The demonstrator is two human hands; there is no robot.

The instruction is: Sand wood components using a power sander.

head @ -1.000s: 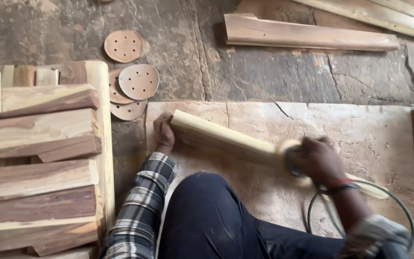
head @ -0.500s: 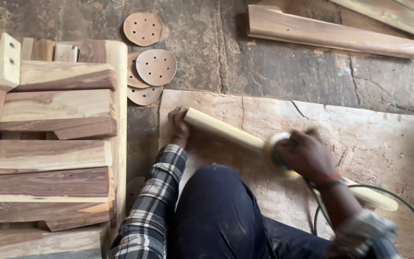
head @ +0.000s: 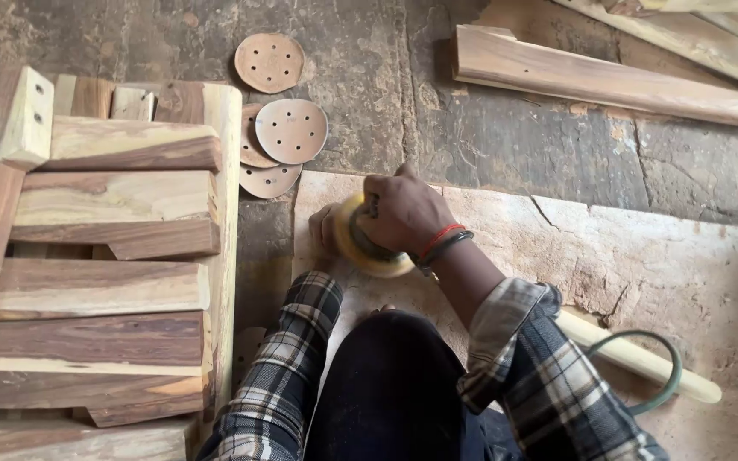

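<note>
Head view. The right hand (head: 403, 213) is closed over the top of a round yellow sander (head: 369, 249), fingers wrapped down around its housing, pressing it onto the near-left end of a pale wooden rod (head: 642, 363). The rod lies across a worn board (head: 668, 273) on the stone floor (head: 369, 102), running from that board's upper left corner toward its lower right edge, mostly hidden under the forearm. The left hand (head: 325, 229) sits just beside the sander at the rod's end; how far its fingers are closed cannot be told, since the tool covers them. A green cable (head: 655, 363) loops beside the rod's far end. Spare sanding discs (head: 290, 131) lie on the floor near the board's upper left corner, next to a stack of planks (head: 104, 256).

Risks, as a judgement: the left fingers are very close to the spinning pad and could be grazed; the round rod could roll under pressure; the cable could snag on the rod's end.
</note>
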